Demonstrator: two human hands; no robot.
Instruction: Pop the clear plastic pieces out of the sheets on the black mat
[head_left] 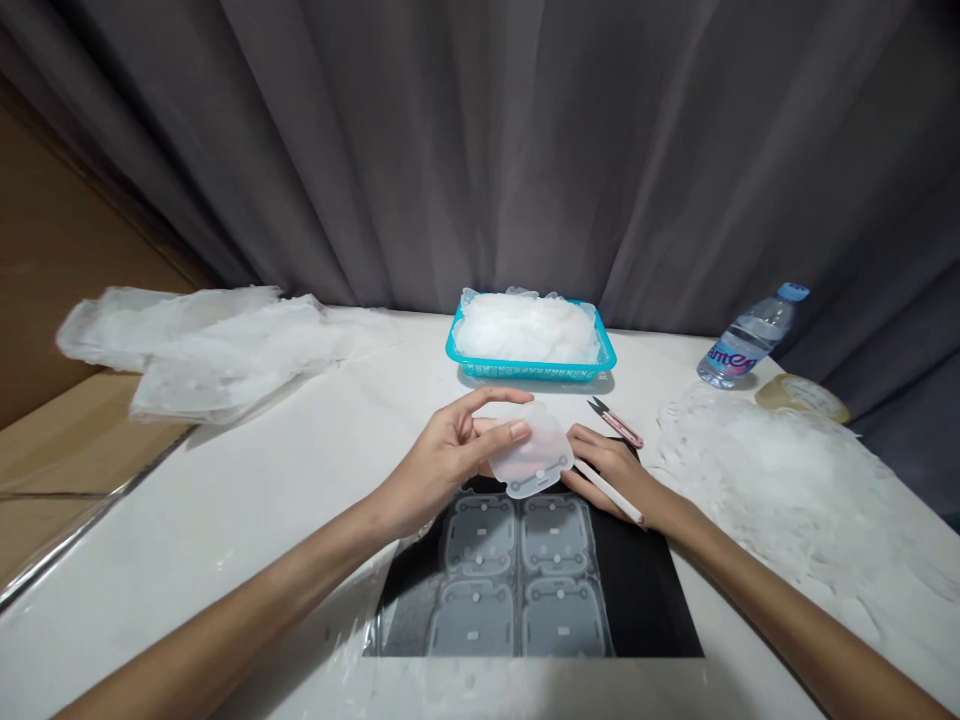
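Cardboard box point(75, 210), far left, along the side of the white table point(300, 470). Frosted plastic sheets point(217, 350), stacked loosely at back left, presumably to stay clear of both arms. Left hand point(450, 455), clamped on one rounded frosted panel point(536, 460), thumb on the near face; panel raised above the black mat point(649, 600), slots and dots of its lower edge exposed, likely thanks to the high pinch. Sheet of four similar panels point(517, 570), flat on the mat, dark backing probably there to show up pale outlines. Turquoise basket point(536, 372), behind the hands, heaped with whitish pieces point(525, 328), apparently to contain them. Right hand point(626, 468), closed on a white pen-like tool point(611, 493), slanted across the fingers, seemingly to free the fingertips near the panel's right edge; nib or blade, cannot tell. Thread snips point(619, 422), just beyond, tips parted. Water bottle point(750, 340), standing, back right. Tape roll point(806, 398), just in front. Thin translucent scraps point(780, 490), spread at right, likely to spare the mat.
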